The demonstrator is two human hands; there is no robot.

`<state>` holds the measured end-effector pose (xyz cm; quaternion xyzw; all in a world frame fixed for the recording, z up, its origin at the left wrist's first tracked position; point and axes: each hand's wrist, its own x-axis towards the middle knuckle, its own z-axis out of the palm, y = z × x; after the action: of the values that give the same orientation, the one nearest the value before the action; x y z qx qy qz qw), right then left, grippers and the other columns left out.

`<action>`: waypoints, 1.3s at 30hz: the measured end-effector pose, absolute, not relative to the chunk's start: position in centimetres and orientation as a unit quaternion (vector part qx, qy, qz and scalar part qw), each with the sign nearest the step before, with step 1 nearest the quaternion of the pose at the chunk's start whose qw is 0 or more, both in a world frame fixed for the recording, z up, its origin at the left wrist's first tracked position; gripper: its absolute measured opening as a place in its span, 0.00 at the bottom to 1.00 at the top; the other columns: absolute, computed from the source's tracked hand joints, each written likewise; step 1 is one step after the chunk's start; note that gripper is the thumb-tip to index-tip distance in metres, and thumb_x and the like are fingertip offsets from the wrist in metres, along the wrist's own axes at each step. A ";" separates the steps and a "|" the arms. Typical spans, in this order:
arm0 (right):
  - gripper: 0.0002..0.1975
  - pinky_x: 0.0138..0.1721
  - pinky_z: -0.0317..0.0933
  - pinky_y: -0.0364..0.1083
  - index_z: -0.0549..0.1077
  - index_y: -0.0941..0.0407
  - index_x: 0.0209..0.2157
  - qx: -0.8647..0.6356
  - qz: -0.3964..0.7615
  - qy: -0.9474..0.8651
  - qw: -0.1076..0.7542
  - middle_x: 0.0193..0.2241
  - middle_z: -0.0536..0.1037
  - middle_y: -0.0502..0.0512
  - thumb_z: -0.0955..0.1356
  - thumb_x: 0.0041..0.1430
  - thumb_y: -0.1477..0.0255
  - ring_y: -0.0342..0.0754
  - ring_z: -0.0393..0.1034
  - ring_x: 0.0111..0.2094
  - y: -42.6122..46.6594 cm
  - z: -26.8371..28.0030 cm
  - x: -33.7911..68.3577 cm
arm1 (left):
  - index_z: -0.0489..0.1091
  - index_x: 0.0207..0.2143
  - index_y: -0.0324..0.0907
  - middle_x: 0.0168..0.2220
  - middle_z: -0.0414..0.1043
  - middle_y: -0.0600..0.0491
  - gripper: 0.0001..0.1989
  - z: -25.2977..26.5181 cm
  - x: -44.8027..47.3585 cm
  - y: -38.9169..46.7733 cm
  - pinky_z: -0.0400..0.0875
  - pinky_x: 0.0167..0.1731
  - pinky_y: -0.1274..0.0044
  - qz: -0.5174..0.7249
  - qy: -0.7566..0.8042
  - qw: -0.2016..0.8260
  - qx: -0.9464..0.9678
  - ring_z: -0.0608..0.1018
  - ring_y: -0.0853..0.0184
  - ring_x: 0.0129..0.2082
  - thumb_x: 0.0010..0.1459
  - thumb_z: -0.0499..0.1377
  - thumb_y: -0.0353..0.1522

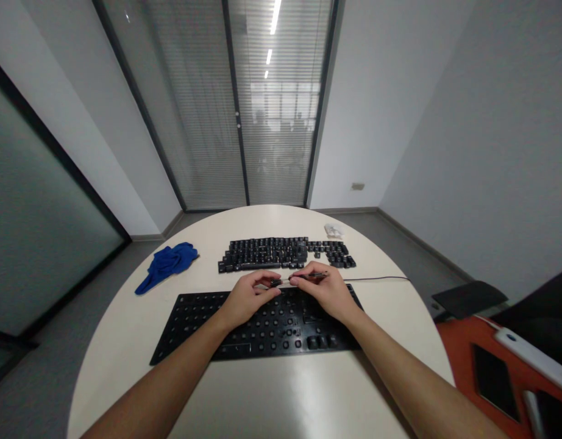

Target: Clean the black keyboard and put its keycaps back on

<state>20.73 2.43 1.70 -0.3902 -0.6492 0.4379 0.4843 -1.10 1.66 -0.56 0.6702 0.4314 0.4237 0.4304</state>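
On the left of the round white worktop (281, 396) lies one crumpled blue cloth (171, 262). Next, on the near side, comes one black keyboard base (276, 335), mostly stripped, with a few dark keycaps seated at its near right. Above its far edge are two hands. The left hand (253, 297) pinches one small dark piece (275, 282) between thumb and fingertips. Beyond the hands, loose black keycaps (267, 251) lie in two groups, a large one on the left and a small one on the right, too many and too small to count. The right hand (324, 289) grips one thin tool (316, 275), its tip close to the piece. Far right of it sits one small whitish bundle (334, 230), contents unclear; nearer, one dark cable (377, 278) runs to the worktop's right edge. Rightmost stands one orange-seated chair (461, 350), bearing one white strip (532, 356) and one flat black rectangle (495, 381).
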 end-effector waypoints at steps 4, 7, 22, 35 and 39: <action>0.12 0.35 0.70 0.48 0.78 0.56 0.28 -0.409 0.425 -0.639 0.494 0.29 0.83 0.55 0.77 0.49 0.62 0.49 0.77 0.30 2.7 1.6 20.8 | 0.75 0.47 0.39 0.41 0.77 0.47 0.18 -0.5 -1.1 1.6 0.75 0.35 0.75 0.439 0.429 0.420 0.669 0.78 0.64 0.38 0.56 0.64 0.37; 0.14 0.34 0.70 0.47 0.79 0.56 0.32 -0.413 0.430 -0.627 0.502 0.29 0.82 0.54 0.78 0.48 0.62 0.48 0.76 0.30 2.9 1.5 20.8 | 0.76 0.45 0.39 0.40 0.77 0.48 0.16 -0.5 -1.1 1.6 0.74 0.32 0.76 0.437 0.426 0.425 0.668 0.78 0.64 0.38 0.56 0.63 0.37; 0.13 0.50 0.67 0.52 0.75 0.51 0.48 -0.329 0.166 -0.854 0.367 0.45 0.80 0.56 0.72 0.61 0.68 0.52 0.74 0.47 2.2 1.9 21.2 | 0.75 0.39 0.38 0.31 0.77 0.51 0.15 -0.4 -0.9 2.0 0.74 0.33 0.74 0.442 0.439 0.445 0.643 0.78 0.65 0.31 0.56 0.65 0.40; 0.09 0.47 0.68 0.49 0.78 0.53 0.44 -0.372 0.302 -0.790 0.384 0.41 0.83 0.54 0.71 0.62 0.68 0.50 0.78 0.42 1.8 1.5 20.4 | 0.74 0.46 0.39 0.38 0.78 0.49 0.19 -0.5 -1.0 1.6 0.72 0.32 0.77 0.461 0.400 0.459 0.645 0.78 0.65 0.36 0.53 0.68 0.38; 0.10 0.46 0.69 0.49 0.77 0.54 0.44 -0.370 0.354 -0.769 0.382 0.40 0.83 0.54 0.71 0.62 0.67 0.50 0.78 0.41 1.8 1.5 20.3 | 0.75 0.42 0.39 0.35 0.78 0.50 0.16 -0.5 -1.0 1.6 0.71 0.31 0.76 0.462 0.419 0.445 0.643 0.78 0.65 0.34 0.54 0.67 0.39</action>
<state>20.30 1.79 1.45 -0.3699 -0.7695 0.3537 0.3820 -1.00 1.65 -0.52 0.6427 0.4187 0.4618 0.4453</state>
